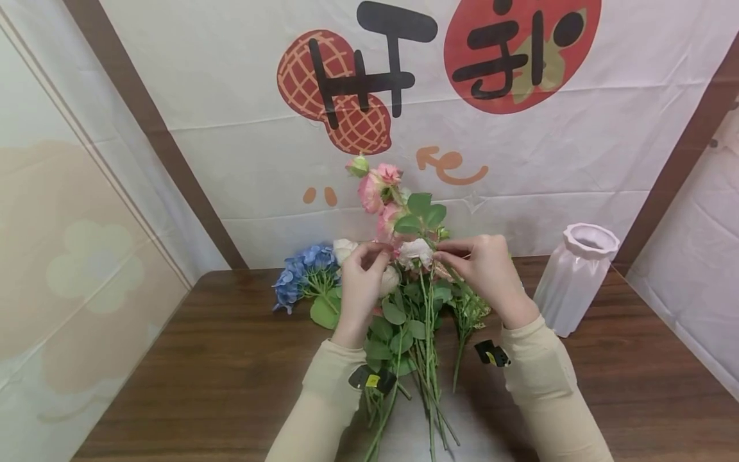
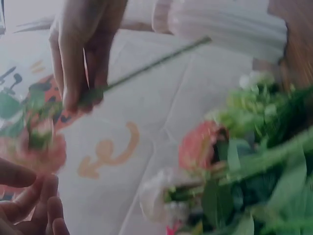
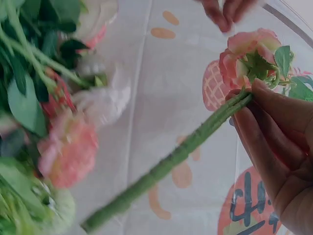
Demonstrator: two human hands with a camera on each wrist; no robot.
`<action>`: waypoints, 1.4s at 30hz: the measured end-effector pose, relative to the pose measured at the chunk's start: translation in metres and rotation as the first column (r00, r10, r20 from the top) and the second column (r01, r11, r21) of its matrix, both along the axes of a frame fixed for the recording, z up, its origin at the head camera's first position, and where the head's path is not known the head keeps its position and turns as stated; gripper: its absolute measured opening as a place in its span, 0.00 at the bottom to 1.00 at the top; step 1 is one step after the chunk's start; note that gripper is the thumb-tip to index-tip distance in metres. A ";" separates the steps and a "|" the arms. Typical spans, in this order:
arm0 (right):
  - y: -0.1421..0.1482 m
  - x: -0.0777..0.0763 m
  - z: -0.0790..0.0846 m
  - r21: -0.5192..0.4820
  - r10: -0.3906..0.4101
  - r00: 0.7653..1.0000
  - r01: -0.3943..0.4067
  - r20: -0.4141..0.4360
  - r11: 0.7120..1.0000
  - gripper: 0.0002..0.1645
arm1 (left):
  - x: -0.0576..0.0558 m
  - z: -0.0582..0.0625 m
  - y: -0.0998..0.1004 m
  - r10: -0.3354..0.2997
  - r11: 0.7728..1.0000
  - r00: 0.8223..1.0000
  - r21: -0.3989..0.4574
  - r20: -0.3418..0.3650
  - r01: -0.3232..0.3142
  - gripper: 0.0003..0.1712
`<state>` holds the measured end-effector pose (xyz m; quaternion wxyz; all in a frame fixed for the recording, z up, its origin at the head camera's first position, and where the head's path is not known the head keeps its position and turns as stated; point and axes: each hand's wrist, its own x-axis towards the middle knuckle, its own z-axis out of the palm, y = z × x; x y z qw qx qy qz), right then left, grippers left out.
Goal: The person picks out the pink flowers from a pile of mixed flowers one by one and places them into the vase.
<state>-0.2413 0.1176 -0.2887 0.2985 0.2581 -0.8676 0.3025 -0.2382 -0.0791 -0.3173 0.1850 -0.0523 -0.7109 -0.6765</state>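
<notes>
Biggest thing on my head feed is the white cloth backdrop point(image 1: 242, 77), printed with a red peanut, a red disc and chunky black characters. Up against it is the dark brown wood-grain table point(image 1: 242, 359), and across the middle of that I've got a heap of flowers with green leaves and long stems point(image 1: 395, 312), bare ends pointing back at my camera. Two arms in cream sleeves point(image 1: 543, 366) reach in on either side of it. The glossy white ribbed vase with a scalloped rim point(image 1: 577, 282) stands over on the right, near the right forearm. Left edge of the heap is a fluffy blue hydrangea head point(image 1: 306, 269). Now the bit being worked on: a pink-and-cream rose spray point(image 3: 249, 54), held up over the far side of the heap, in front of the backdrop. My right hand point(image 1: 491, 273) has it, thumb and fingertips pinching just below the bloom, with the thick green stem point(image 3: 161, 165) sticking out past them. My left hand point(image 1: 364, 289) is right beside the petals, fingers loosely bent; honestly can't tell from my feeds if it's nipping a petal or just next to it. Smallest thing I can pick out is a pale green bud point(image 1: 359, 167) up top.
</notes>
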 end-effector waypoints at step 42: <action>0.080 -0.016 0.069 0.059 -0.205 0.968 0.216 -0.147 0.975 0.07 | -0.003 -0.035 -0.106 0.259 0.899 0.965 -0.378 0.047 -0.222 0.10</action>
